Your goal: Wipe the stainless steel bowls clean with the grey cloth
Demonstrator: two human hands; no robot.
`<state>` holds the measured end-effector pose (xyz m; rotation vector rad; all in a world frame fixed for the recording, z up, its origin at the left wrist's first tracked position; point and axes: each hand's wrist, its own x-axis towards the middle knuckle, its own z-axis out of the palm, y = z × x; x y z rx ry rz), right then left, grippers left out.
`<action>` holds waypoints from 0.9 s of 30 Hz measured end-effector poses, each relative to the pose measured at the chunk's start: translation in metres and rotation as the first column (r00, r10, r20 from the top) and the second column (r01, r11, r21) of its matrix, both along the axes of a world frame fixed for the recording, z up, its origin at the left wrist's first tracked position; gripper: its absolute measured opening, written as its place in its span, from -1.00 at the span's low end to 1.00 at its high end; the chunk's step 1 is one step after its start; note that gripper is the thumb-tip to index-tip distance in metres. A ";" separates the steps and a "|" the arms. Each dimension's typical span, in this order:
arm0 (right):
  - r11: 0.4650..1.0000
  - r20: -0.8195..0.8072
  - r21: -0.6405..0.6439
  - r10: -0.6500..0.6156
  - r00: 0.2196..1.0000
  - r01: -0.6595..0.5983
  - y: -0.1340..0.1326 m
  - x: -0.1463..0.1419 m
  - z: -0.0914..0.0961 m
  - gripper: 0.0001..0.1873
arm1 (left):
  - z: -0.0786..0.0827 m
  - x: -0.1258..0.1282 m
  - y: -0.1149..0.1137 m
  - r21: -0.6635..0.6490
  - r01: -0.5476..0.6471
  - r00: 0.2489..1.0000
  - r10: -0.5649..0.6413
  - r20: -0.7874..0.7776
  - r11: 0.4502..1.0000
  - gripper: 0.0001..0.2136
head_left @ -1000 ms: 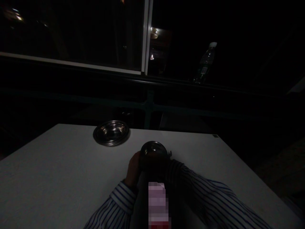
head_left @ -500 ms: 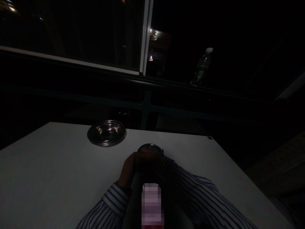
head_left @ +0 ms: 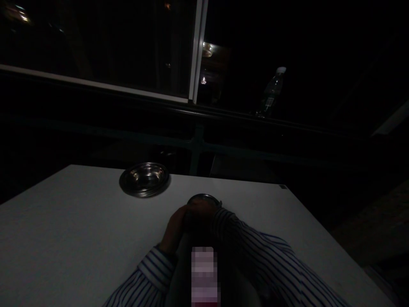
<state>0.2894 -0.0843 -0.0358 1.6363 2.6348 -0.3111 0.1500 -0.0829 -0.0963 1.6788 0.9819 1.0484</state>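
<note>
In dim light, a round metal bowl (head_left: 204, 195) stands on the white table in front of me; only its far rim shows past my hands. My left hand (head_left: 174, 228) is closed against the bowl's left side, its fingertips lost in shadow. Over the bowl's opening lies my right hand (head_left: 202, 210), fingers curled in. What it holds, if anything, is too dark to make out. The two hands meet at the left of the rim. Both wrists come out of striped cuffs.
Stacked metal bowls (head_left: 145, 179) sit at the far left edge of the white table (head_left: 96, 230). Beyond it, a plastic bottle (head_left: 271, 94) with a white cap stands on the ledge by the window frame (head_left: 197, 51). A small dark patch (head_left: 283, 186) marks the table's far right corner.
The whole view has shifted slightly, moving things a little right and down. My right hand has shifted slightly over the bowl; my left hand keeps its place at the side.
</note>
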 end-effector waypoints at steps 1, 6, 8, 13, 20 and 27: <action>1.000 0.014 -0.007 0.002 1.000 -0.002 0.000 -0.001 0.004 -0.69 | -0.001 0.001 0.000 -0.010 -0.006 1.000 0.006 0.006 1.000 -0.70; 0.999 0.062 -0.011 -0.041 0.997 0.041 -0.002 -0.005 0.018 -0.62 | 0.001 0.004 -0.001 -0.131 0.019 0.989 0.001 0.150 0.991 -0.68; 0.999 0.074 -0.013 -0.048 0.996 0.049 -0.003 -0.005 0.020 -0.63 | 0.005 0.004 -0.002 -0.115 0.039 0.984 -0.018 0.178 0.993 -0.74; 1.000 0.091 -0.029 0.012 0.996 -0.009 0.000 0.000 0.019 -0.67 | 0.012 0.003 -0.005 -0.183 0.051 0.975 -0.010 0.222 0.982 -0.76; 0.997 0.190 -0.007 -0.072 0.979 0.075 0.009 0.004 0.023 -0.67 | 0.008 0.005 -0.008 -0.382 0.161 0.934 -0.014 0.358 0.910 -0.66; 0.983 0.284 -0.026 -0.168 0.944 0.183 0.018 0.006 0.041 -0.65 | 0.015 0.004 -0.012 -0.396 0.252 0.889 -0.050 0.455 0.883 -0.59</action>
